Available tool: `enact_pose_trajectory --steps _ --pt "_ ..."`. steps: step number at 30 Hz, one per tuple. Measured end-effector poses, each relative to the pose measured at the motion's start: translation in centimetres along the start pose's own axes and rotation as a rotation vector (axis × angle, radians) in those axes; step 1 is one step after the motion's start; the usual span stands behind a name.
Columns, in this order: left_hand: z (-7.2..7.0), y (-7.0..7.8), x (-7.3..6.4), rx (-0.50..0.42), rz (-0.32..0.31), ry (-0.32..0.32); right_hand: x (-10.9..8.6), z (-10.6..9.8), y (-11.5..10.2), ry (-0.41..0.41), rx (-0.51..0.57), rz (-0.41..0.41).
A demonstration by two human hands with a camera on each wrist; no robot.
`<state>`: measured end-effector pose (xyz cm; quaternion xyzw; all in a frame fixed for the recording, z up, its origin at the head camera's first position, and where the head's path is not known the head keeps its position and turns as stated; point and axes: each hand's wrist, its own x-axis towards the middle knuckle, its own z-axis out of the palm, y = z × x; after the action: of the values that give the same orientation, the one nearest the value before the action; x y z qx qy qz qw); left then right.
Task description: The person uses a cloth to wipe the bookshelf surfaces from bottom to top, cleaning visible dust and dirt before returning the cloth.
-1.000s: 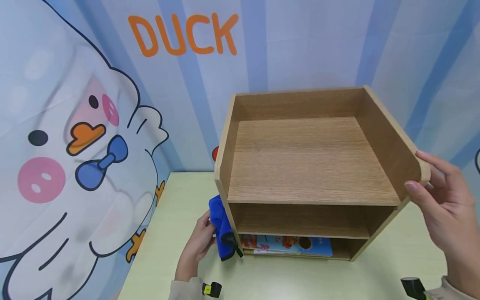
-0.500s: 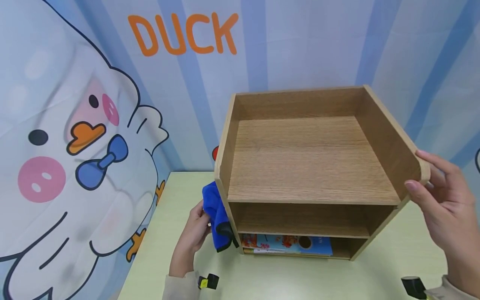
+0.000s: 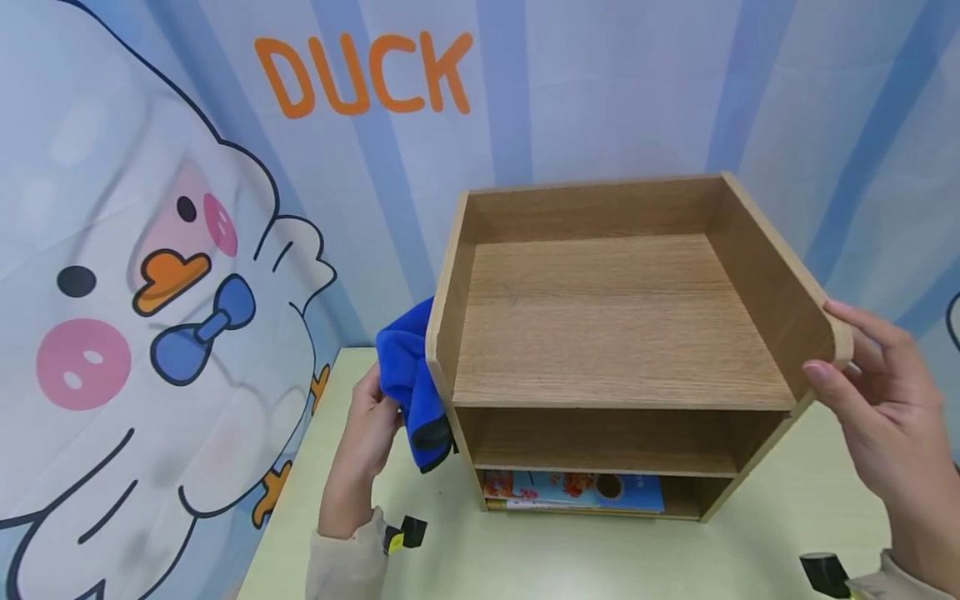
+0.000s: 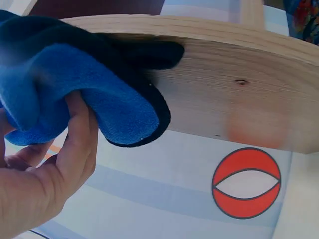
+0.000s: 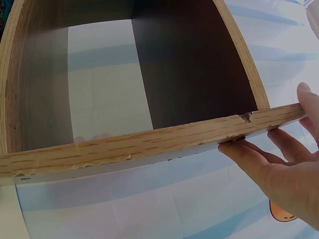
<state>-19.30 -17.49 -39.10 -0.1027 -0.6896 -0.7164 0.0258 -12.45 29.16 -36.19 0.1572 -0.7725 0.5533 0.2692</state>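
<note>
A wooden desktop shelf (image 3: 622, 333) with an open top tray and lower compartments stands on the table. My left hand (image 3: 362, 437) holds a blue cloth (image 3: 411, 375) with black edging against the outside of the shelf's left panel. In the left wrist view, the bunched cloth (image 4: 114, 99) lies along the panel's wood, with fingers curled into its folds; part of the hand is hidden there. At the other side, my right hand (image 3: 888, 408) grips the front corner of the right panel, thumb inside and fingers outside.
Books (image 3: 577, 490) with blue illustrated covers lie in the lowest compartment. The pale table (image 3: 585, 558) extends around the shelf. Behind it hangs a light blue printed curtain (image 3: 615, 92) with a duck picture (image 3: 187, 350) at left.
My left hand has slid the blue cloth up and back along the left panel, away from me. The right hand keeps its grip on the right panel. The head view has shifted slightly.
</note>
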Motion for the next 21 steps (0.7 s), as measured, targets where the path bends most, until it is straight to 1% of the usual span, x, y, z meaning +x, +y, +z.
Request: enact_pose_trajectory --steps 5,15,19,21 --pt "0.1 0.6 0.0 -0.008 0.052 0.014 0.1 0.0 0.2 -0.015 0.058 -0.021" --pt "0.5 3.0 0.7 -0.003 0.208 0.025 0.0 -0.1 0.2 -0.014 0.04 -0.011" --pt "0.8 3.7 1.0 -0.021 0.237 0.037 -0.1 -0.1 0.3 -0.018 0.064 -0.014" --pt "0.9 3.9 1.1 -0.031 0.246 0.051 -0.1 -0.1 0.3 -0.018 0.057 -0.013"
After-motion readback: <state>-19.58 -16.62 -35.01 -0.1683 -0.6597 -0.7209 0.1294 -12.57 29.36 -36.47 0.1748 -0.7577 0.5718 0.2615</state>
